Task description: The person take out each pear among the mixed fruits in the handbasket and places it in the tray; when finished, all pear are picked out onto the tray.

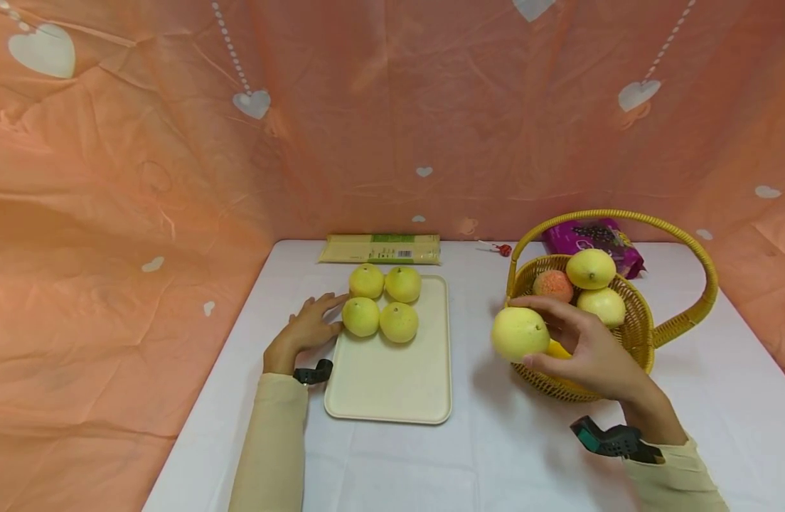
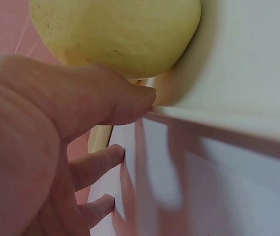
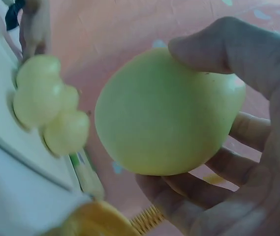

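Observation:
My right hand (image 1: pixel 587 348) grips a round yellow-green pear (image 1: pixel 520 335) at the left side of the wicker basket (image 1: pixel 641 327). In the right wrist view, thumb and fingers curl around this pear (image 3: pixel 164 115). Several similar pears (image 1: pixel 399 322) sit grouped on the far part of the cream tray (image 1: pixel 387 387). At the tray's left edge rests my left hand (image 1: pixel 307 328), its fingers extended. The left wrist view shows that thumb on the tray rim (image 2: pixel 218 123), close against a pear (image 2: pixel 120 34); whether they touch I cannot tell.
Inside the basket lie two more pears (image 1: pixel 591 269), a reddish round fruit (image 1: pixel 553 286) and something yellow, partly hidden. Its tall handle (image 1: pixel 706 299) arches up. Behind stand a purple packet (image 1: pixel 597 238), a red lollipop (image 1: pixel 504 250) and a long pale packet (image 1: pixel 382 249).

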A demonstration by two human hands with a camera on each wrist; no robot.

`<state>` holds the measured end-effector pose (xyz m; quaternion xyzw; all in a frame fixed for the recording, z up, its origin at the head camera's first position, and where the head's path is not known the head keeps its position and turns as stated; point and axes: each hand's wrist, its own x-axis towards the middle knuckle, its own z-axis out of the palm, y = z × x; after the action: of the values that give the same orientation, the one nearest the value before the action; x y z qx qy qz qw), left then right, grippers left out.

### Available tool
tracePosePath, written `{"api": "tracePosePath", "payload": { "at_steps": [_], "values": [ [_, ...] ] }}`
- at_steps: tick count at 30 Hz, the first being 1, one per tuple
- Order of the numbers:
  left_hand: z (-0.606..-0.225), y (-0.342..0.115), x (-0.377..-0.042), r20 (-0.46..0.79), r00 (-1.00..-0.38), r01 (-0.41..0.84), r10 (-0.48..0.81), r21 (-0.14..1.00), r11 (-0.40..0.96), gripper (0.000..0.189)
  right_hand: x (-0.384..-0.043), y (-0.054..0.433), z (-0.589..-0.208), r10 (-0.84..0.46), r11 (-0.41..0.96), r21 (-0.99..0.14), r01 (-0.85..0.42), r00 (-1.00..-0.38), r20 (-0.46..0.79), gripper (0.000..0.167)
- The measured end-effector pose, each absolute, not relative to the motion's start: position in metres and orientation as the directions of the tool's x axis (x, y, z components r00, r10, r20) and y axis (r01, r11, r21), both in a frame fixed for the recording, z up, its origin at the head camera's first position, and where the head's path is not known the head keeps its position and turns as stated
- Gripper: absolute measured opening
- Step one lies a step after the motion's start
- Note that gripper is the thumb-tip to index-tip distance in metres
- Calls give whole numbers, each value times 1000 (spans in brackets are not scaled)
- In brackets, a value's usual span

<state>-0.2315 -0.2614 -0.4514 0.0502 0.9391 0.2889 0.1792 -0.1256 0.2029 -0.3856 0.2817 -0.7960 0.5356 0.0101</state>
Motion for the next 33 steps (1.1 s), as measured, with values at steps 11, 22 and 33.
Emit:
{"api": "tracePosePath", "payload": {
  "at_steps": [11, 22, 33],
  "values": [
    [-452, -262, -231, -306, -932, -12, 192, 559, 829, 69, -144, 140, -396, -574, 147, -919, -366, -788, 223, 67],
    [-450, -263, -231, -301, -933, -6, 197, 562, 827, 68, -162, 72, -409, -683, 80, -936, -344, -703, 200, 65],
    [-450, -264, -229, -278, -936, 28, 218, 558, 830, 67, -179, 22, -435, -712, 64, -950, -305, -681, 171, 65]
  ]
}}
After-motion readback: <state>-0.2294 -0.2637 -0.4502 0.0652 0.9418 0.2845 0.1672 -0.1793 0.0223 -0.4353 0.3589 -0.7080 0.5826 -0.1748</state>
